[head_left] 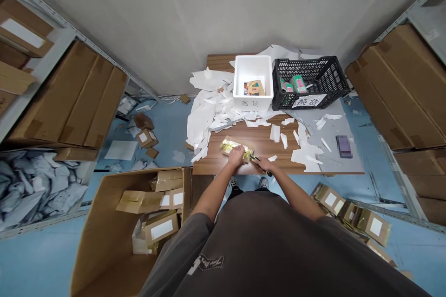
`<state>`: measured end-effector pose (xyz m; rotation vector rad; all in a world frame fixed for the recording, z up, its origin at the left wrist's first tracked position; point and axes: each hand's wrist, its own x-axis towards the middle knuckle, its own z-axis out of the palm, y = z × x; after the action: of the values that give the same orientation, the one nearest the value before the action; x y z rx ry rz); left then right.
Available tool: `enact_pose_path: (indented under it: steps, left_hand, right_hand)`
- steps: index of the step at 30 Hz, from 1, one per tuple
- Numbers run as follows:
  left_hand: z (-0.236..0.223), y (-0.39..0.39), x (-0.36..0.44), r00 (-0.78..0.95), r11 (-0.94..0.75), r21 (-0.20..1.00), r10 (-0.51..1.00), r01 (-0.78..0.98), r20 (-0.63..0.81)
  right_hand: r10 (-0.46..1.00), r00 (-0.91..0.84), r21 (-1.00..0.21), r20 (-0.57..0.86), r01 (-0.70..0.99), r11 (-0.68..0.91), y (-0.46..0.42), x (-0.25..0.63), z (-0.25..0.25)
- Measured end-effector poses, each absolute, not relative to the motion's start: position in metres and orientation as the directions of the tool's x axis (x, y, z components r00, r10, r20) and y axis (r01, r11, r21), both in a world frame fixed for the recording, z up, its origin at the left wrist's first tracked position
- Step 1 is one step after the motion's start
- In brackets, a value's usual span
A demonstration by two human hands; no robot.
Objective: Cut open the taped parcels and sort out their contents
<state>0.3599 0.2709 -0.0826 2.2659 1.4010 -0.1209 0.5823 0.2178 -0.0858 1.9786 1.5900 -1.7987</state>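
Note:
A small cardboard box [228, 143] wrapped in shiny yellowish tape lies on the wooden table [218, 163], close to its front edge. My left hand [236, 155] is closed over the middle of the box and presses it to the table. In my right hand [264, 164] is a utility knife [268, 173] with a black and yellow handle. Its front end meets the right end of the box; the blade itself is too small to make out.
Torn white paper [203, 118] covers the table's left side. Behind stand a white foam box [253, 103] and a black plastic crate [311, 102], both holding small packages. A large carton [104, 222] of parcels is at my left, with more parcels [374, 226] on the floor at right.

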Motion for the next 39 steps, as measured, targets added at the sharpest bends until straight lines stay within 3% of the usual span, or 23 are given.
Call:
enact_pose_path:
  steps: [4,9,13,17,22,26,32,39]
  left_hand:
    - [-0.085,0.271,0.359,0.496,-0.396,0.341,0.818,0.853,-0.291]
    - [-0.083,0.275,0.355,0.548,-0.444,0.348,0.778,0.825,-0.306]
    - [-0.079,0.28,0.348,0.485,-0.364,0.389,0.829,0.846,-0.279]
    - [-0.085,0.291,0.343,0.432,-0.342,0.347,0.872,0.873,-0.228]
    - [-0.104,0.312,0.343,0.428,-0.348,0.289,0.854,0.892,-0.294]
    - [-0.117,0.322,0.343,0.46,-0.388,0.275,0.84,0.88,-0.287]
    - [-0.138,0.309,0.332,0.5,-0.431,0.353,0.855,0.831,-0.134]
    - [-0.143,0.294,0.331,0.465,-0.414,0.393,0.885,0.821,-0.038]
  right_hand:
    - [0.627,-0.222,-0.592,-0.747,0.652,-0.474,0.206,0.578,-0.087]
    - [0.669,-0.136,-0.601,-0.731,0.593,-0.536,0.184,0.566,-0.094]
    - [0.695,-0.056,-0.596,-0.717,0.566,-0.569,0.169,0.572,-0.097]
    - [0.708,0.057,-0.572,-0.704,0.546,-0.612,0.177,0.583,-0.089]
    - [0.81,0.02,-0.584,-0.587,0.683,-0.44,0.194,0.586,-0.076]
    - [0.827,-0.053,-0.497,-0.56,0.82,-0.285,0.195,0.582,-0.071]
    - [0.825,-0.006,-0.298,-0.566,0.934,-0.197,0.194,0.569,-0.061]
    - [0.825,0.037,-0.261,-0.564,0.94,-0.22,0.192,0.546,-0.062]
